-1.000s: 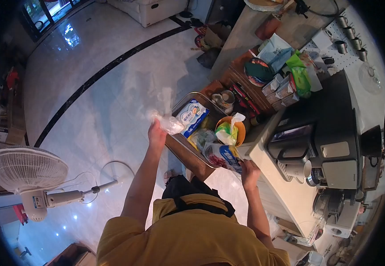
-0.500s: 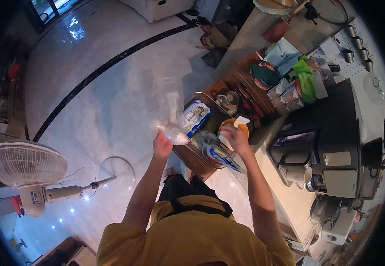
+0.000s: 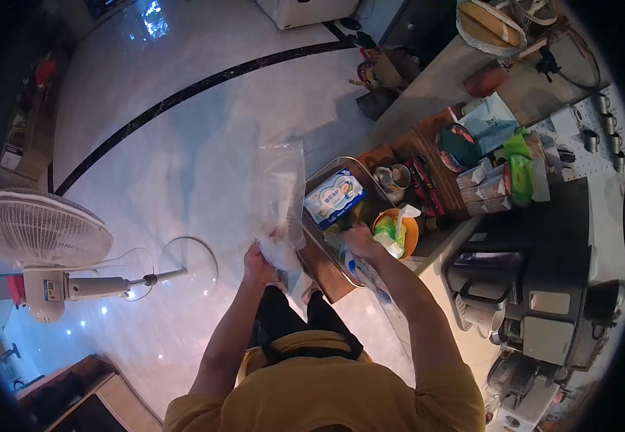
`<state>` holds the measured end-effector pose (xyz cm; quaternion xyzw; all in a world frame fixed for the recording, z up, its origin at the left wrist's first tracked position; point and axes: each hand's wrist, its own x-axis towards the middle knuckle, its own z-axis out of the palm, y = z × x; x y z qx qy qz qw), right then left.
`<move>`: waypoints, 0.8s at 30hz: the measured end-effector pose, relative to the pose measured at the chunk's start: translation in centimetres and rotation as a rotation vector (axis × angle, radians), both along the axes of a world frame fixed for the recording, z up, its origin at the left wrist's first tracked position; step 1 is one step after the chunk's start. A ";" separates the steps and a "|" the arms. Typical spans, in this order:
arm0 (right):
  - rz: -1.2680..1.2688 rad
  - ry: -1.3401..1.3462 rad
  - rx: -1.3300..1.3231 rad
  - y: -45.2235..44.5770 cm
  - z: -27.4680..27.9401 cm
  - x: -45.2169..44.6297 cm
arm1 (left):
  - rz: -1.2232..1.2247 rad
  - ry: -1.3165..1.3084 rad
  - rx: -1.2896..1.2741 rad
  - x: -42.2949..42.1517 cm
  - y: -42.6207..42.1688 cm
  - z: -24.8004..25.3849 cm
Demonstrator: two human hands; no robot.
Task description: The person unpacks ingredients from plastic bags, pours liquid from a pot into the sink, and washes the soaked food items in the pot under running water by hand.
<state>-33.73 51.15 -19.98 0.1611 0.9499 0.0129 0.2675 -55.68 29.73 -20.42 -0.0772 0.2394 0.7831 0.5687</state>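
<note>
My left hand (image 3: 258,263) is closed on the gathered lower end of a clear plastic bag (image 3: 281,180), which stretches up and away over the floor. My right hand (image 3: 360,240) is at the near side of a metal-rimmed tray (image 3: 311,232), fingers curled down. What it grips is hidden. Just below it lies a blue-and-white plastic packet (image 3: 367,275). A blue-and-white wipes pack (image 3: 335,198) lies in the tray. To the right of the hand, an orange tub (image 3: 411,234) holds a green-and-white packet (image 3: 390,236) with a white piece sticking up.
Jars (image 3: 391,180) stand behind the tray on a wooden surface (image 3: 427,137). Boxes and a green bag (image 3: 521,178) are farther right. A black appliance (image 3: 535,230) sits on the right-hand counter. A standing fan (image 3: 46,230) is at my left.
My right hand has left the orange tub and moved left to the tray's near side. A green-and-white packet now shows in the tub. My left hand still holds the clear bag; the view has shifted.
</note>
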 end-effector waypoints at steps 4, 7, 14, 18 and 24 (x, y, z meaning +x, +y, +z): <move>-0.288 0.285 -0.126 -0.1 3.9 1.1 | 0.042 -0.070 -0.038 0.2 -0.7 -0.1; -0.554 0.779 -0.067 -0.6 9.9 3.1 | -0.088 -0.056 0.092 0.5 -0.4 -1.5; -1.359 1.801 -0.821 -2.2 12.0 9.7 | -0.156 -0.100 0.090 1.4 3.4 -0.8; -1.365 2.029 -1.093 -4.5 14.8 10.6 | -0.171 -0.077 0.196 1.8 5.5 -0.4; -1.264 2.036 -1.272 -7.8 18.6 10.4 | -0.158 -0.127 0.131 2.8 8.0 2.9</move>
